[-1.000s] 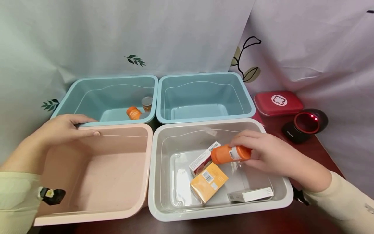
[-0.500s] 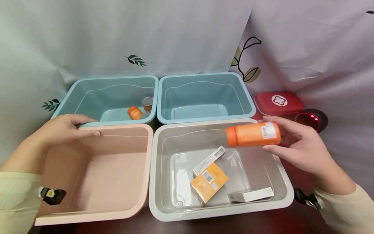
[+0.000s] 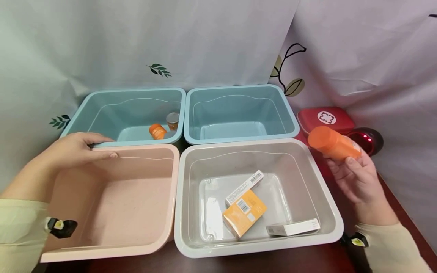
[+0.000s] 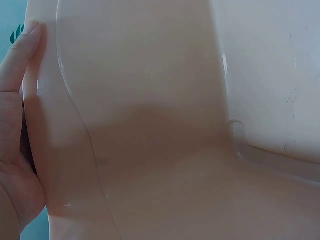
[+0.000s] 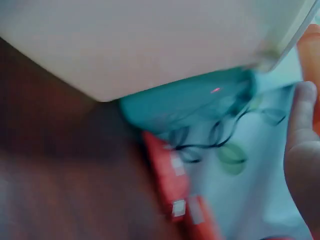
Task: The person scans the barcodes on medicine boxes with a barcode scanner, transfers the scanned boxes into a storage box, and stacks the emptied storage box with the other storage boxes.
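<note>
My right hand [image 3: 360, 182] grips an orange bottle [image 3: 329, 142] in the air, right of the grey bin [image 3: 327, 201] and in front of the red case. The bottle's orange cap faces up and left. In the right wrist view only part of the orange bottle [image 5: 310, 60] and a thumb show at the right edge. My left hand [image 3: 73, 151] rests where the rims of the pink bin [image 3: 172, 197] and the left blue bin [image 3: 136, 143] meet. Its thumb lies straight along the pink rim in the left wrist view; its other fingers are partly hidden.
The grey bin holds a yellow box [image 3: 244, 214], a narrow white box [image 3: 244, 187] and another white box [image 3: 293, 227]. An orange bottle [image 3: 157, 131] and a can [image 3: 172, 120] lie in the left blue bin. A red case [image 3: 304, 117] and black scanner [image 3: 373, 142] stand at right.
My right hand has lifted the orange bottle out of the grey bin and carried it right, then turned it cap-end up. The narrow white box has shifted and turned. My left hand stays put.
</note>
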The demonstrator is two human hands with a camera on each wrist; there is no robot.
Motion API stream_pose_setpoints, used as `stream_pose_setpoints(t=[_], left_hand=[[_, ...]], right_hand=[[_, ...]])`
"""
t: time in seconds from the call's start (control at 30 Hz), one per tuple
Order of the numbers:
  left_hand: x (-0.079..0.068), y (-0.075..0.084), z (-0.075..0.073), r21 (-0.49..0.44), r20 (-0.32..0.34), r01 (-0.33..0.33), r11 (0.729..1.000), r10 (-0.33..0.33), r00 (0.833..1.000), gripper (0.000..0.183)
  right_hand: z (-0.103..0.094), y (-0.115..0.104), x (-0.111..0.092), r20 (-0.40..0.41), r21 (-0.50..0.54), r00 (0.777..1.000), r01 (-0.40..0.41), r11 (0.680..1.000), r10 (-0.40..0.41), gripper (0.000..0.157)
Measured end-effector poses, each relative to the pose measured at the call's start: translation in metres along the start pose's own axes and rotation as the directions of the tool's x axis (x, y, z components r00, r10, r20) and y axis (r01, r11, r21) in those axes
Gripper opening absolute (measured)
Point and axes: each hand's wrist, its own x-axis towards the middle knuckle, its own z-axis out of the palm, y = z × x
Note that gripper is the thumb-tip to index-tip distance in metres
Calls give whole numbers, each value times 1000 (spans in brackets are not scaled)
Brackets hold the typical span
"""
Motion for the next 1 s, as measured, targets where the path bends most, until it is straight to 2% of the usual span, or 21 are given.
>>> stream_pose_setpoints(t=[0.07, 0.13, 0.23, 0.33, 0.53, 0.7, 1.0], left_hand=[[0, 0, 0, -3, -1, 1, 1000, -1, 1000, 49], [0, 1, 0, -9, -1, 3, 1000, -3, 1000, 49], [1, 1, 1, -14, 0, 8, 1000, -8, 1000, 48], [0, 1, 1, -19, 2, 13, 1000, -13, 1000, 48], [-1, 2, 0, -17, 0, 13, 1000, -13, 1000, 48], [-1, 2, 0, -9, 0, 7, 1000, -7, 1000, 47], [-2, 2, -1, -8, 2, 10, 1000, -10, 1000, 49]], right_hand=[[-13, 7, -6, -12, 176, 1000, -20, 984, 23, 42], [-23, 14, -12, -62, 319, 997, -26, 947, 48, 38], [-34, 20, -18, -135, 498, 987, -7, 867, 86, 39], [-42, 25, -20, -177, 608, 979, 29, 793, 99, 44], [-55, 32, -21, -180, 718, 977, 50, 695, 116, 46], [-64, 30, -24, -223, 774, 961, 71, 629, 166, 47], [-73, 27, -26, -291, 795, 933, 112, 596, 212, 49]])
